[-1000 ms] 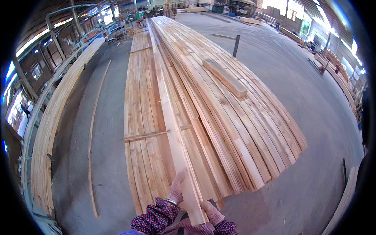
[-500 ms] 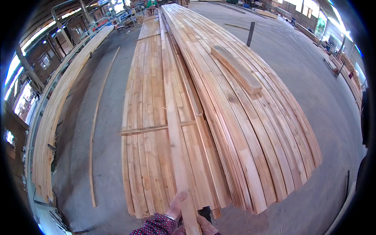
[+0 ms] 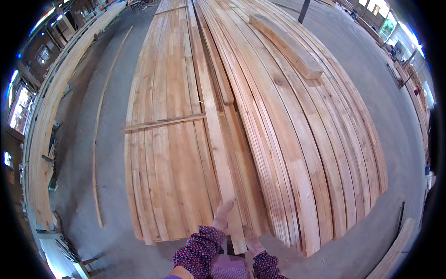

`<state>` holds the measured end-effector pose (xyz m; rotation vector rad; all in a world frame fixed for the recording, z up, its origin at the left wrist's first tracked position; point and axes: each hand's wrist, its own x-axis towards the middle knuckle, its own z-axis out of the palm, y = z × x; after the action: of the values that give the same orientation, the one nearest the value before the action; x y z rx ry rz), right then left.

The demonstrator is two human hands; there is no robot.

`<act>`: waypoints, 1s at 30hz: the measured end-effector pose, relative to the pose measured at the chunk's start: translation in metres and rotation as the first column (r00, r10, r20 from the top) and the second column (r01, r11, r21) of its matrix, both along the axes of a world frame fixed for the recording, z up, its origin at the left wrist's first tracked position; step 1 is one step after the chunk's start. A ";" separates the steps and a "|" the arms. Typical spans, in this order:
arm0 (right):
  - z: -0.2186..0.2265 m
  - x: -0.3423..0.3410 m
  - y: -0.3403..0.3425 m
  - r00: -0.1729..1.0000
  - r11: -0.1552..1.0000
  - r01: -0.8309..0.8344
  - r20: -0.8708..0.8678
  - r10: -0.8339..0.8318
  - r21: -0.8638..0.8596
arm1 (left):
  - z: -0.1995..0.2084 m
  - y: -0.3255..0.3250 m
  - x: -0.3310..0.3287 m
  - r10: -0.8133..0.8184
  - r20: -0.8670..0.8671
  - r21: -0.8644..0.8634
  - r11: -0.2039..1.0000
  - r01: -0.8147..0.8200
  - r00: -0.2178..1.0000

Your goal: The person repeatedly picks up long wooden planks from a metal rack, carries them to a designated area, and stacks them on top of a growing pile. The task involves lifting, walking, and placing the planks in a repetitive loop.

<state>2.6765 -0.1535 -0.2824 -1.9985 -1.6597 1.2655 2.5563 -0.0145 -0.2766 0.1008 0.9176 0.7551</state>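
Observation:
A long, narrow wooden board (image 3: 219,153) runs away from me over the pale planks, its near end jutting past theirs. My left hand (image 3: 223,216) is closed on the board's left edge close to that end. Lower down, my right hand (image 3: 252,242) grips the opposite edge, its fingers partly hidden by the wood. Beneath lies a layer of side-by-side planks (image 3: 172,162), with a thin cross stick (image 3: 162,123) lying over them and meeting the board. Patterned dark sleeves cover both forearms.
To the right, a higher stack of planks (image 3: 297,153) carries a thick wooden beam (image 3: 283,44). A thin strip (image 3: 100,121) lies on the concrete floor at left, beside a long bench of boards (image 3: 65,83). A dark post (image 3: 304,11) stands behind the stack.
The view has tilted downward, so the board's near end and more of both forearms show. Both hands keep hold of the board, which lies slightly farther right in the picture.

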 end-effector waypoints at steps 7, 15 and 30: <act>0.080 -0.001 0.020 0.904 0.895 0.396 -0.081 -0.419 -0.206 | -0.051 0.002 0.021 -0.037 -0.015 -0.063 0.997 0.035 0.999; 0.139 0.005 0.201 0.869 0.886 0.434 -0.183 -0.460 -0.165 | -0.088 0.013 0.057 0.193 0.079 -0.079 0.979 -0.187 0.978; 0.039 0.003 0.558 0.641 0.868 0.433 0.594 -0.486 0.243 | -0.062 0.030 0.039 -0.373 -0.616 0.178 0.792 0.584 0.694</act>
<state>2.6793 0.4047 -0.2431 -2.7521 -1.2166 0.3225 2.5949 0.0157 -0.3386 0.9131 1.2212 0.3702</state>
